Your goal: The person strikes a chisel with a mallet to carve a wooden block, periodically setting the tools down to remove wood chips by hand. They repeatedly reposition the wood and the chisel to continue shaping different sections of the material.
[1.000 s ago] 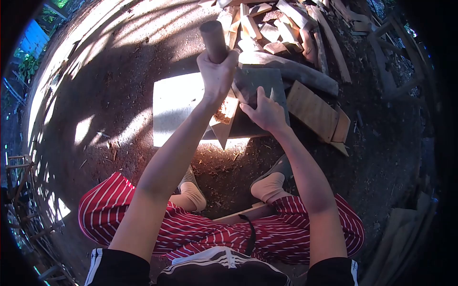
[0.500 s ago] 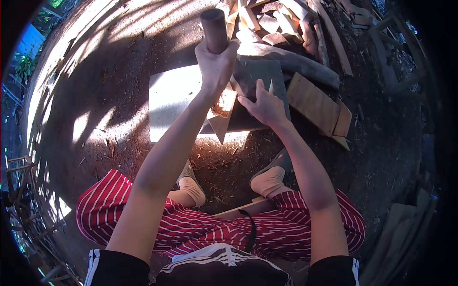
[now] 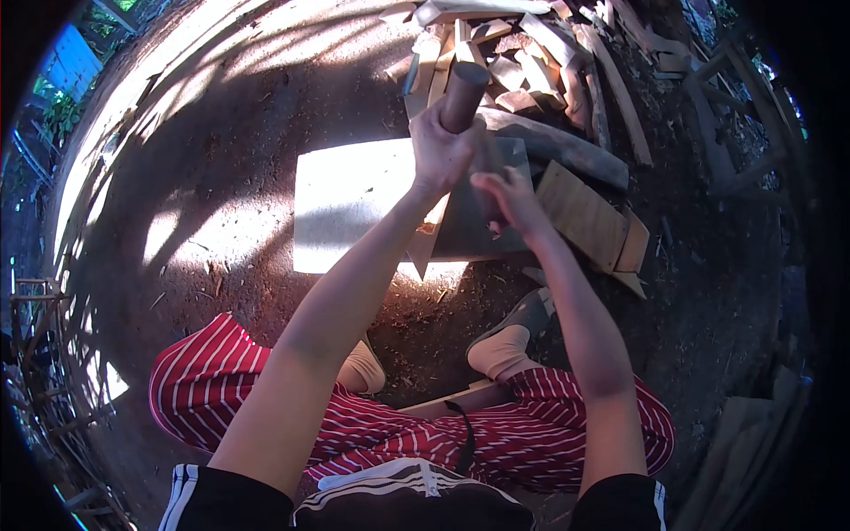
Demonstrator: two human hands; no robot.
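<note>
My left hand (image 3: 443,155) is closed around a thick, round wooden cylinder (image 3: 467,87) standing tilted above the board. Beneath that hand, a pointed piece of wood (image 3: 423,252) lies with its tip towards me; its far part is hidden. Over the shaded right side of the flat board (image 3: 350,195), my right hand (image 3: 513,199) has its thumb and a finger spread apart. A dark blurred shape lies between the two hands, and I cannot make out what it is. Some of the right fingers are hidden or smeared.
Scrap wood (image 3: 531,75) is heaped beyond the board, with a long log (image 3: 575,150) before it. Wooden offcuts (image 3: 584,212) lie to the right. Shavings litter the dirt floor. My feet (image 3: 506,350) and striped trouser legs are close below the board.
My left hand and the cylinder have shifted right and slightly down in view. My right hand has moved slightly right, its fingers now blurred. The whole view has shifted a little.
</note>
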